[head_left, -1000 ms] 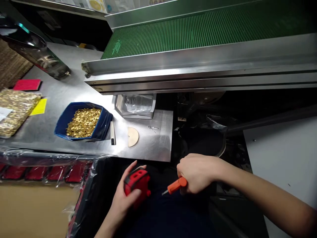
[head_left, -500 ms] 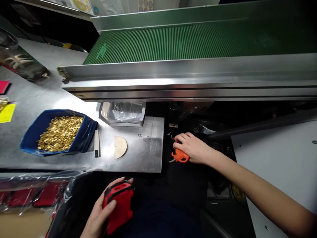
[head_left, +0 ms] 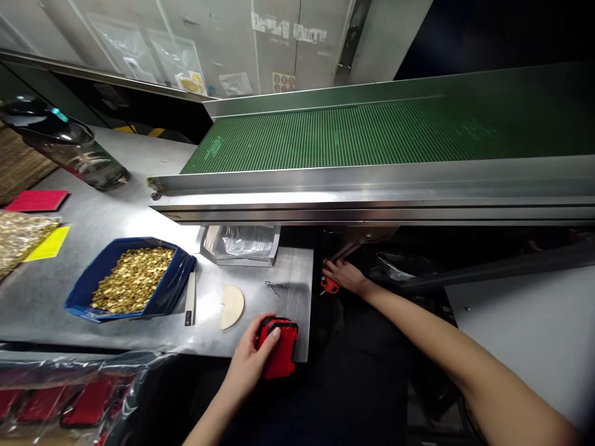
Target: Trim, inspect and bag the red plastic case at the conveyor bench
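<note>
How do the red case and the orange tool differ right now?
The red case is boxy, with black trim; the orange tool looks smaller and partly hidden. The left hand grips the case; the right hand touches the tool, grip unclear. Both are brightly coloured and touched by a hand.

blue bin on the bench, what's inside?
The blue bin holds a heap of small gold-coloured pieces. The heap covers the bin's floor, so anything beneath the top layer can't be seen.

Right fingers [head_left: 333, 270] partly hide the orange tool [head_left: 330, 286]; the left edge crops a bag [head_left: 23, 237].
</note>
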A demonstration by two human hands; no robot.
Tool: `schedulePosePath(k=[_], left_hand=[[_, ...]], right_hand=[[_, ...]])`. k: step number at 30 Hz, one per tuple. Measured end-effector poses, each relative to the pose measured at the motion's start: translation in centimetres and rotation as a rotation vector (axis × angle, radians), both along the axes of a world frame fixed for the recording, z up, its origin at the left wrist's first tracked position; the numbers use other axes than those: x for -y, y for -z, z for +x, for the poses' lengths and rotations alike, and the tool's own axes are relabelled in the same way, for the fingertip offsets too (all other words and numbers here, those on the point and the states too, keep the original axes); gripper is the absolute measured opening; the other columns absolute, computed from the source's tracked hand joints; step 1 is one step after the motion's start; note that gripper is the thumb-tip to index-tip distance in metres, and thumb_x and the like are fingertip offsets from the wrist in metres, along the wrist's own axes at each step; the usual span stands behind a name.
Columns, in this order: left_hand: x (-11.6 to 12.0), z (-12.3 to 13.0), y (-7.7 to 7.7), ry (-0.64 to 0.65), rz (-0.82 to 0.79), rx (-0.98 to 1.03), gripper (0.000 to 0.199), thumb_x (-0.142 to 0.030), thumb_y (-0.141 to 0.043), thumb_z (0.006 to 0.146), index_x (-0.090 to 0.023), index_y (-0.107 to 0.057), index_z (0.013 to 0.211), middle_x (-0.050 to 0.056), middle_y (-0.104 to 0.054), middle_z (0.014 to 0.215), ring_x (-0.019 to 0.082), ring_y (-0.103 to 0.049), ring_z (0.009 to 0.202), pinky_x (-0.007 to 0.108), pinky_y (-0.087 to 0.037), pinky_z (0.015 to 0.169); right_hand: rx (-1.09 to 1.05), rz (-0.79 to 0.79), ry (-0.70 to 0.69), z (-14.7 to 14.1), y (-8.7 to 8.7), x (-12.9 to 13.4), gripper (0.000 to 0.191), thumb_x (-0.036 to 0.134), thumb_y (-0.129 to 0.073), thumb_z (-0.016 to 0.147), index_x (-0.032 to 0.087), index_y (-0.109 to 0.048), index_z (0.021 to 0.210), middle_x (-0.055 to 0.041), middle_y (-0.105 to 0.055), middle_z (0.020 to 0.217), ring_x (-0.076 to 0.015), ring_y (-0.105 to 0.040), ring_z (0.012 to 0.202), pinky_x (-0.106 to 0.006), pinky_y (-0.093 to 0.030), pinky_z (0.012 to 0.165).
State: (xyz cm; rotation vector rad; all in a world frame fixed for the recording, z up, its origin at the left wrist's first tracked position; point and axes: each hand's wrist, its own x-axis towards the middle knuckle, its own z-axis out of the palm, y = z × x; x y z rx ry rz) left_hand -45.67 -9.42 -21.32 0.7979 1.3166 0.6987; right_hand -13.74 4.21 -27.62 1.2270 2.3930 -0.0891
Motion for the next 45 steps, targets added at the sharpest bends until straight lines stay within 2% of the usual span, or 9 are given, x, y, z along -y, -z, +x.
schedulePosePath(k=[4, 11, 17, 21, 27, 32, 38, 42, 45], left_hand=[[-0.9, -0.5, 0.9, 0.140, 0.155, -0.312, 0.051, -0.060, -0.054, 0.094, -0.020, -0.062, 0.125, 0.012, -0.073, 0.119, 0.033, -0.069, 0.111, 0.051, -0.053, 0.103], [-0.4, -0.7, -0.3, 0.225, 0.347, -0.714, 0.051, -0.050, -0.042, 0.101, -0.015, -0.052, 0.136, 0.019, -0.061, 0.132, 0.035, -0.059, 0.127, 0.054, -0.047, 0.109], [-0.5, -1.5, -1.3, 0.270, 0.561, -0.932, 0.053, -0.042, -0.042, 0.103, -0.010, -0.045, 0.145, 0.022, -0.066, 0.134, 0.035, -0.065, 0.124, 0.050, -0.054, 0.100], [-7.0, -3.0, -2.7, 0.262, 0.681, -0.949, 0.032, -0.034, -0.042, 0.104, -0.019, -0.068, 0.113, 0.011, -0.076, 0.107, 0.026, -0.072, 0.098, 0.038, -0.056, 0.089], [-19.7, -4.0, -2.0, 0.340, 0.660, -1.019, 0.022, -0.034, -0.059, 0.099, -0.017, -0.072, 0.106, 0.010, -0.075, 0.112, 0.025, -0.070, 0.105, 0.043, -0.054, 0.098], [-23.7, -4.2, -1.2, 0.413, 0.544, -1.031, 0.023, -0.039, -0.066, 0.096, -0.016, -0.070, 0.100, 0.006, -0.074, 0.102, 0.023, -0.070, 0.098, 0.046, -0.057, 0.094], [-22.8, -4.9, -2.5, 0.316, 0.542, -0.923, 0.020, -0.035, -0.064, 0.097, -0.015, -0.067, 0.097, 0.006, -0.070, 0.102, 0.023, -0.067, 0.100, 0.047, -0.053, 0.096], [-18.6, -5.3, -4.6, 0.203, 0.585, -0.722, 0.026, -0.036, -0.049, 0.100, -0.019, -0.060, 0.083, 0.004, -0.064, 0.087, 0.023, -0.062, 0.090, 0.039, -0.050, 0.088], [-13.7, -4.8, -6.1, 0.135, 0.559, -0.514, 0.037, -0.050, -0.042, 0.099, -0.022, -0.055, 0.078, 0.000, -0.057, 0.075, 0.020, -0.057, 0.074, 0.031, -0.048, 0.072]], right_hand=[[-0.024, 0.064, 0.104, -0.7, -0.1, 0.9, 0.052, 0.011, -0.043, 0.099, 0.028, -0.048, 0.148, -0.0119, -0.058, 0.144, -0.0251, -0.064, 0.106, -0.034, -0.049, 0.081], [-0.092, 0.340, 0.596, 1.3, -4.6, 6.6, 0.038, 0.024, -0.039, 0.103, 0.016, -0.057, 0.135, -0.0162, -0.066, 0.117, -0.0309, -0.065, 0.100, -0.044, -0.047, 0.087], [-0.392, 0.460, 0.970, 3.4, -2.2, 14.0, 0.052, 0.053, -0.031, 0.105, 0.027, -0.054, 0.144, -0.0138, -0.046, 0.155, -0.0377, -0.045, 0.143, -0.051, -0.050, 0.104], [-0.334, 0.511, 0.938, 1.8, -1.3, 16.3, 0.061, 0.048, -0.026, 0.105, 0.014, -0.042, 0.154, -0.0239, -0.032, 0.163, -0.0453, -0.037, 0.148, -0.056, -0.048, 0.108], [-0.402, 0.572, 0.844, 1.0, -1.9, 18.8, 0.067, 0.046, -0.029, 0.104, 0.003, -0.033, 0.156, -0.0289, -0.037, 0.160, -0.0429, -0.043, 0.145, -0.055, -0.047, 0.112], [-0.521, 0.476, 0.973, 0.1, -1.5, 22.3, 0.077, 0.062, -0.029, 0.101, 0.011, -0.033, 0.157, -0.0210, -0.044, 0.158, -0.0390, -0.050, 0.140, -0.052, -0.059, 0.101], [-0.675, 0.426, 1.208, -1.3, -2.9, 23.3, 0.074, 0.069, -0.033, 0.097, 0.020, -0.052, 0.149, -0.0154, -0.048, 0.155, -0.0416, -0.056, 0.134, -0.056, -0.062, 0.093], [-0.978, 0.333, 1.108, -4.9, -8.1, 20.0, 0.042, 0.059, -0.052, 0.096, 0.031, -0.073, 0.119, -0.0086, -0.061, 0.139, -0.0292, -0.069, 0.116, -0.031, -0.065, 0.070], [-1.264, 0.014, 0.936, -10.5, -12.5, 15.8, 0.031, 0.047, -0.051, 0.101, 0.029, -0.071, 0.115, -0.0065, -0.071, 0.120, -0.0223, -0.069, 0.110, -0.030, -0.060, 0.091]])
